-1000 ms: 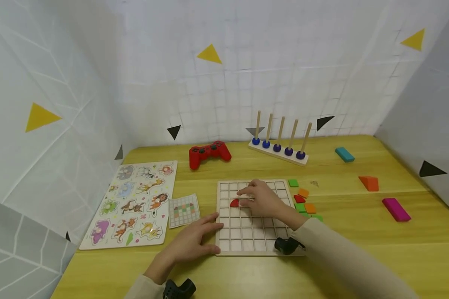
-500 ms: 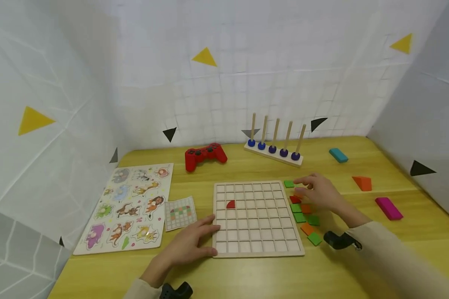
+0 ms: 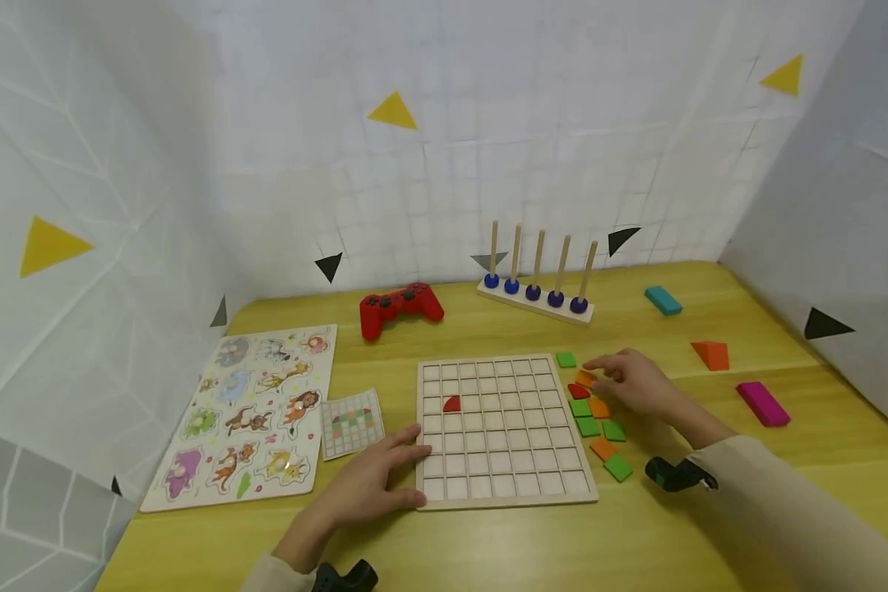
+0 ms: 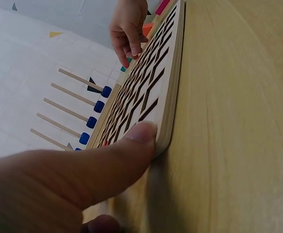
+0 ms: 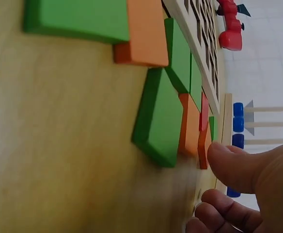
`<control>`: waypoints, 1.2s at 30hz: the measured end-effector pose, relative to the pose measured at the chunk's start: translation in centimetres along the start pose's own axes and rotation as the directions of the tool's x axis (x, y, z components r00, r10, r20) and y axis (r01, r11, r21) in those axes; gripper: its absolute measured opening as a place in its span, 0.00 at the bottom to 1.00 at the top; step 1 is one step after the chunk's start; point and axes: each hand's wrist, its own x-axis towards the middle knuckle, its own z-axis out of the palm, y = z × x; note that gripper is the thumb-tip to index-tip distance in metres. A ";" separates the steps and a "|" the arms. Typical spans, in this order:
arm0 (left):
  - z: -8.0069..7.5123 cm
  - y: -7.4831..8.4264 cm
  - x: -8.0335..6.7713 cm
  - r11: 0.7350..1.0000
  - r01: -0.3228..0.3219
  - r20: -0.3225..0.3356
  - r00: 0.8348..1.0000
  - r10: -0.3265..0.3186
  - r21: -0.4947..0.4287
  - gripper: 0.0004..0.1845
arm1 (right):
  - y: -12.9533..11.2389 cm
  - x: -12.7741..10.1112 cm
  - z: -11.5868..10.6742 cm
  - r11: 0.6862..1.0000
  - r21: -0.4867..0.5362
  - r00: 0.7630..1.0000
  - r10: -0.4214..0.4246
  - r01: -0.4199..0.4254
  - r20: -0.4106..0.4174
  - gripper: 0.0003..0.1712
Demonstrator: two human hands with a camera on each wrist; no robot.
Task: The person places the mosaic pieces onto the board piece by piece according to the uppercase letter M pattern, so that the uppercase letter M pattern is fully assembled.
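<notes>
A wooden grid board [image 3: 503,427] lies on the yellow table with one red quarter-round piece [image 3: 451,404] in a left cell. My left hand [image 3: 414,464] rests at the board's near-left corner, its thumb [image 4: 132,145] pressed against the edge and its fingers straight. Right of the board lie several loose green, orange and red tiles. My right hand [image 3: 599,374] is over the far ones, and its thumb [image 5: 233,165] touches the edge of an orange tile [image 3: 585,378] with the fingers curled beside it. A green tile [image 3: 566,359] lies just beyond.
An animal puzzle [image 3: 252,411] and a small pattern card [image 3: 351,422] lie left of the board. A red game controller [image 3: 400,306] and a peg rack [image 3: 536,296] stand at the back. A teal block [image 3: 663,300], an orange wedge [image 3: 712,354] and a magenta block [image 3: 762,403] lie at the right.
My right hand let go of the red piece in the board and moved right to the loose tiles, settling on the orange one. The left hand stayed at the board's corner.
</notes>
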 end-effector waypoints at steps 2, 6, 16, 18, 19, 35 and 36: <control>0.0 0.0 0.0 1.000 0.005 0.007 1.000 -0.005 -0.005 0.33 | -0.2 0.2 0.1 1.000 -0.005 1.000 -0.007 0.007 0.009 0.20; 0.0 0.0 0.0 1.000 0.009 0.008 1.000 -0.009 -0.003 0.33 | -0.5 0.9 0.2 1.000 -0.017 1.000 -0.022 0.022 -0.004 0.19; 0.2 -0.2 0.0 1.000 0.006 0.008 1.000 -0.006 0.005 0.34 | -1.8 3.5 0.6 0.999 -0.038 0.999 0.004 -0.002 0.049 0.21; 0.1 -0.2 0.1 1.000 0.007 0.004 1.000 -0.007 0.007 0.33 | -2.0 4.0 0.8 0.999 -0.048 0.999 0.015 -0.013 0.046 0.22; 0.1 -0.2 0.1 1.000 0.008 0.002 1.000 -0.008 0.008 0.33 | -2.0 4.2 0.8 0.999 -0.051 0.999 0.017 -0.014 0.048 0.22; 0.2 -0.3 0.1 1.000 0.001 0.001 1.000 -0.001 0.004 0.34 | -0.8 4.4 0.0 0.981 -0.073 0.983 0.181 -0.180 0.007 0.21; 0.1 -0.3 0.1 1.000 0.002 0.002 1.000 -0.002 0.003 0.34 | -0.6 4.3 0.0 0.979 -0.084 0.982 0.188 -0.188 0.000 0.20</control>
